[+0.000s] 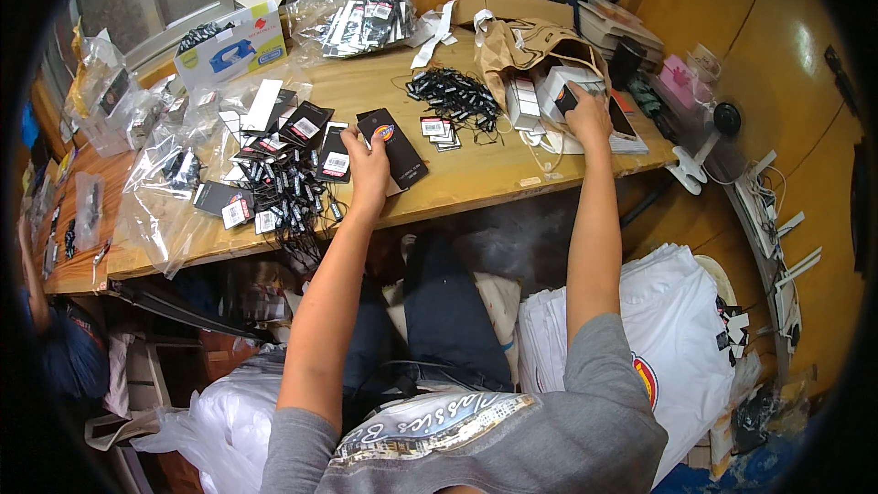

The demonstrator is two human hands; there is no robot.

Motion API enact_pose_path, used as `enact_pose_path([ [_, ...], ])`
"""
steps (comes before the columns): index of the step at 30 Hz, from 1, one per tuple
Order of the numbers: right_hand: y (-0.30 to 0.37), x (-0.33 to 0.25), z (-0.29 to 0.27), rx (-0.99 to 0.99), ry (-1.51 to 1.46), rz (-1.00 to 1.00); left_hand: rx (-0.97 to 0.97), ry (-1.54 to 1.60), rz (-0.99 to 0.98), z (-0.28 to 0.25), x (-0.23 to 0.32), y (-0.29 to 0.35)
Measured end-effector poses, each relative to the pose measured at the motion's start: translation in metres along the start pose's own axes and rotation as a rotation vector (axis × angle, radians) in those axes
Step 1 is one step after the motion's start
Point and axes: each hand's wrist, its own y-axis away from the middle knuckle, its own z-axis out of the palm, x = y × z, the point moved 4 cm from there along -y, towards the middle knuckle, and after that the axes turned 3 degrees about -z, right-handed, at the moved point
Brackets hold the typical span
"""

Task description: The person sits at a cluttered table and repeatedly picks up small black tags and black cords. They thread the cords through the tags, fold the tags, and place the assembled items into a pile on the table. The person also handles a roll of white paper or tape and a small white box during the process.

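My left hand is closed on a black hang tag with a coloured oval emblem, above the wooden table. Beside it lies another black tag with a white label. My right hand reaches to the mouth of a brown paper bag lying on its side. Its fingers close on a black tag against white stacked cards. Left of my left hand lie a heap of black tag strings and loose black tags. A small stack of labels sits between my hands.
More black strings are piled near the bag. At the back stand a clear bag of tags and a printed box. A desk fan is at the right. Folded white shirts are stacked beside me. Another person's arm shows far left.
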Motion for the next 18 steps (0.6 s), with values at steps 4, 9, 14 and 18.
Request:
enact_pose_path([
  [4,0.001,-0.020,-0.013,-0.177,0.153,0.026,0.032,-0.027,0.078,-0.001,-0.004,-0.002],
  [9,-0.032,0.025,-0.008,-0.276,-0.242,0.010,0.016,0.008,0.022,0.002,0.000,0.000],
  [14,-0.008,0.020,-0.028,0.039,-0.163,-0.059,0.039,-0.019,-0.006,-0.002,0.015,0.007],
  [18,0.023,-0.011,-0.046,0.197,0.040,-0.234,0.059,0.068,-0.018,-0.006,0.018,0.009],
])
